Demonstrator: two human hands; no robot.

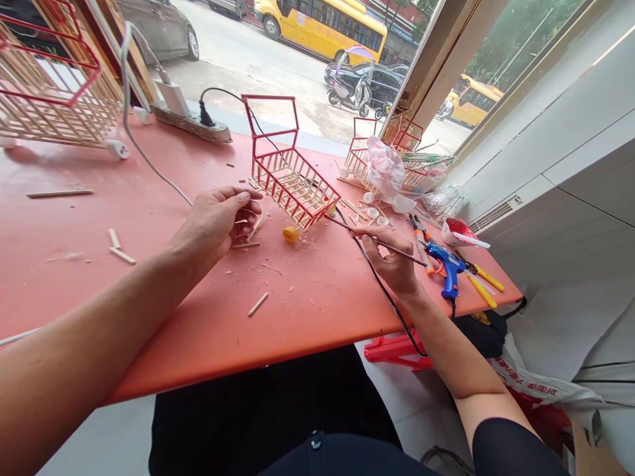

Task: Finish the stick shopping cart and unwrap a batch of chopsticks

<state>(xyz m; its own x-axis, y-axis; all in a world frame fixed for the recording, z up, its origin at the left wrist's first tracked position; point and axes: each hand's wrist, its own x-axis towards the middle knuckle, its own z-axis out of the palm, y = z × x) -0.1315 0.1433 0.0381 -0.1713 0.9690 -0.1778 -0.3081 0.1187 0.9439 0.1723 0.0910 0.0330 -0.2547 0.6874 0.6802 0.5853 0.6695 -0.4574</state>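
A small cart made of wooden sticks (pixel 292 182), its rails and handle painted red, stands tilted on the table. My left hand (pixel 213 215) is closed at its near rear corner, with thumb and index finger pinched there; the exact grip is partly hidden. In my right hand (pixel 389 254) is a thin dark paintbrush (pixel 401 252), held like a pen. The brush tip meets the cart's front corner. A yellow bottle cap (pixel 290 234) lies just below the cart, among wood crumbs and short sticks (pixel 258 304).
On the right of the pink table (pixel 198 337) lie a blue glue gun (pixel 449 264), pliers (pixel 419 231) and a cup of red paint (pixel 454 233). White caps (pixel 372 213) and another cart (pixel 360 155) are behind. A larger cart (pixel 54 92) and power strip (pixel 193 122) stand left. Cables cross the tabletop.
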